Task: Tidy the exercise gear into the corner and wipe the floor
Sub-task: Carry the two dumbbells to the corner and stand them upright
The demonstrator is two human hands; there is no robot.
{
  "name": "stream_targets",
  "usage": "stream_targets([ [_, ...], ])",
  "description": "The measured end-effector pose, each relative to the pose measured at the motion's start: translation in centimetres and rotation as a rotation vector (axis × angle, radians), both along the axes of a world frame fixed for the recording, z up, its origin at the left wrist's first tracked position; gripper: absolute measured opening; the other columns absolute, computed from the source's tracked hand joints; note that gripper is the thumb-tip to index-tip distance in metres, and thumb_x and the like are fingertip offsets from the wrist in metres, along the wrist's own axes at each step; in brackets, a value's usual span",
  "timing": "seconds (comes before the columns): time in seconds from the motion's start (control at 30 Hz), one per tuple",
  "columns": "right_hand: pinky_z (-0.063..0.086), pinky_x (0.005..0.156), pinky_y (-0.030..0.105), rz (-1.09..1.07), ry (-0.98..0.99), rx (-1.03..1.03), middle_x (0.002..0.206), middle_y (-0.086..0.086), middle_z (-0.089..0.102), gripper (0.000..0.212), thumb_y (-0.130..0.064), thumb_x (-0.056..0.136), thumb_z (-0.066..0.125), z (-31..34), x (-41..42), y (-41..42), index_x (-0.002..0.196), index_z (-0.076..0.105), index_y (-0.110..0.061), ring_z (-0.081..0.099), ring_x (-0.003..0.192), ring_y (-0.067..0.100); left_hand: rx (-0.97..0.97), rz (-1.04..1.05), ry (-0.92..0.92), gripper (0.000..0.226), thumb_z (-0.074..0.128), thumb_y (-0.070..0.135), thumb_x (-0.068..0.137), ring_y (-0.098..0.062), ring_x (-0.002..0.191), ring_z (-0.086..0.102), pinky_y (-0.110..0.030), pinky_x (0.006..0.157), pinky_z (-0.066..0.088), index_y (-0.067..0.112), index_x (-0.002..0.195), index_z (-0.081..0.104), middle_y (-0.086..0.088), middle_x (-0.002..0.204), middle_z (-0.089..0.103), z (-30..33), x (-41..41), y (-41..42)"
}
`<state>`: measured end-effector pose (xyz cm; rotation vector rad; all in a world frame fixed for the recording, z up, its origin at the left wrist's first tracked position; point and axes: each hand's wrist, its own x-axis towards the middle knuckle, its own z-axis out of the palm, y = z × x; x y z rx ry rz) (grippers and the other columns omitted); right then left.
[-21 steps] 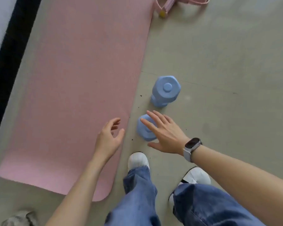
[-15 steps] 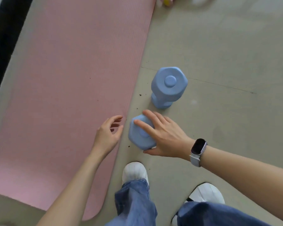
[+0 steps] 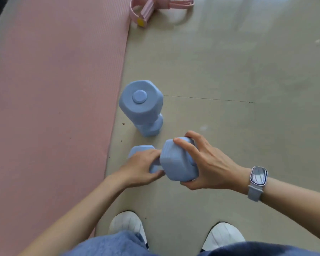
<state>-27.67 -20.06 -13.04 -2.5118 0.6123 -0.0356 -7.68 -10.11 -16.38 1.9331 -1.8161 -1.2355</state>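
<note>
**Two hands on the near dumbbell, ready to lift**

The near dumbbell point(image 3: 174, 161) lies tipped on its side on the floor point(image 3: 229, 71), at about 6 o'clock from the standing dumbbell point(image 3: 141, 106), which is upright on one end just beside the edge of the pink mat point(image 3: 54, 89). The two weights are near each other but apart. The left hand point(image 3: 140, 169) has its grip curled round the handle of the tipped weight, between the two heads. The right hand point(image 3: 209, 163) has its grip clamped over the nearer head, fingers spread across the top and thumb underneath. I cannot tell whether the far head touches the floor.

To do this step well, I would judge that the load should pass fully to the hand on the handle, since a spread hold on a smooth, faceted head could slip. Lift straight up and clear of the upright weight at 12 o'clock, so it is not knocked over towards the mat. Keep the weight low and away from the white shoes point(image 3: 127, 226) at 6 o'clock.

A pink strap device point(image 3: 148, 8) lies at 12 o'clock beyond the mat's corner, and small dark crumbs point(image 3: 123, 123) dot the floor along the mat edge. The tidying looks barely begun, and the wiping has yet to come. A watch point(image 3: 258, 177) sits on the right wrist.
</note>
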Motion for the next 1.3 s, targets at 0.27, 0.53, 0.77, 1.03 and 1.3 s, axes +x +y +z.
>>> stream_targets([
  [0.27,0.050,0.085,0.034,-0.227,0.063,0.308,0.130,0.004,0.025,0.090,-0.030,0.062,0.076,-5.3,-7.2,-0.4,0.125,0.013,-0.039,0.048,0.103,0.026,-0.146,-0.301,-0.358,0.037,0.041,0.037,0.096,-0.025,0.105,0.051,-0.029,0.080,0.033,0.013,0.123,0.045,-0.006,0.117,0.053,-4.6,-5.7,-3.5],
  [0.53,0.053,0.082,0.039,-0.211,0.097,0.317,0.129,-0.002,0.025,0.089,-0.028,0.064,0.073,-8.9,-8.3,-0.8,0.130,0.013,-0.037,0.045,0.107,0.020,-0.304,-0.382,-0.620,0.037,0.081,0.046,0.060,-0.015,0.052,0.056,-0.022,0.045,0.034,0.018,0.071,0.059,0.003,0.062,0.058,-6.1,-7.0,-3.4],
  [0.77,0.051,0.078,0.029,-0.209,0.198,0.204,0.142,0.001,0.025,0.084,-0.046,0.070,0.066,-9.0,-8.7,-0.6,0.131,0.008,-0.039,0.045,0.117,0.022,-0.428,-0.338,-0.649,0.037,0.081,0.048,0.057,-0.015,0.047,0.054,-0.024,0.057,0.041,0.020,0.062,0.057,0.007,0.054,0.056,-7.2,-7.4,-2.9],
  [1.03,0.049,0.090,0.032,-0.157,-0.110,-0.079,0.128,0.013,0.054,0.052,-0.046,0.085,0.046,-5.1,-1.7,-2.8,0.125,0.043,-0.014,0.054,0.113,0.025,-0.501,0.137,-0.414,0.033,0.048,0.043,0.080,-0.016,0.089,0.055,-0.030,0.078,0.031,0.017,0.088,0.067,0.002,0.092,0.066,-3.7,-2.2,-1.8],
  [1.3,0.038,0.103,0.042,-0.009,-0.283,-0.174,0.141,0.018,0.039,0.059,-0.046,0.081,0.049,0.8,9.8,-6.8,0.134,0.044,-0.021,0.040,0.128,0.034,-0.394,0.797,-0.038,0.086,0.074,0.047,0.065,-0.017,0.122,0.044,-0.034,0.104,0.036,0.017,0.134,0.033,0.006,0.129,0.042,0.2,3.5,-2.9],
])
